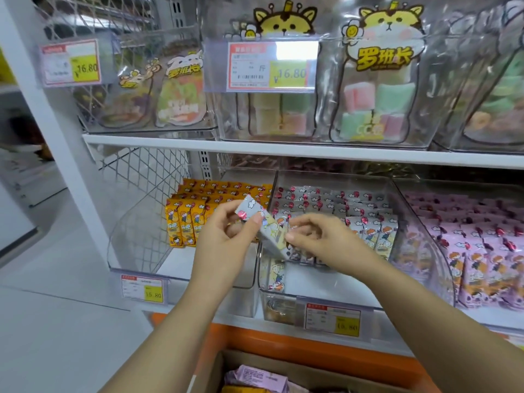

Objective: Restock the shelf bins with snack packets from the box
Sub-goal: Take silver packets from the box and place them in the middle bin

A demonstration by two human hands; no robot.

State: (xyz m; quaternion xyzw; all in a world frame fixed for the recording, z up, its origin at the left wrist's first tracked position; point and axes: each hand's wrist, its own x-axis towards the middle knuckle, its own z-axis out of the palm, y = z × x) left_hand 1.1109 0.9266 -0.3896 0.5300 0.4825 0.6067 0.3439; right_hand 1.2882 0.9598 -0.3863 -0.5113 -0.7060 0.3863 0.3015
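Cardboard box (224,364) sits nearest, with pink packets (255,377) inside. Above it, the left hand (226,236) pinches the upper end of a tilted pale snack packet (263,225). The right hand (314,236), just right of it, seems to pinch its lower end. Beyond, the middle bin (326,282) holds matching packets (368,222), with orange packets (184,222) farther left.

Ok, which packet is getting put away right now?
Look at the lower shelf, at the clear middle bin. The pale blue packet tilted in front of it is held up, while its neighbours stand in rows inside.
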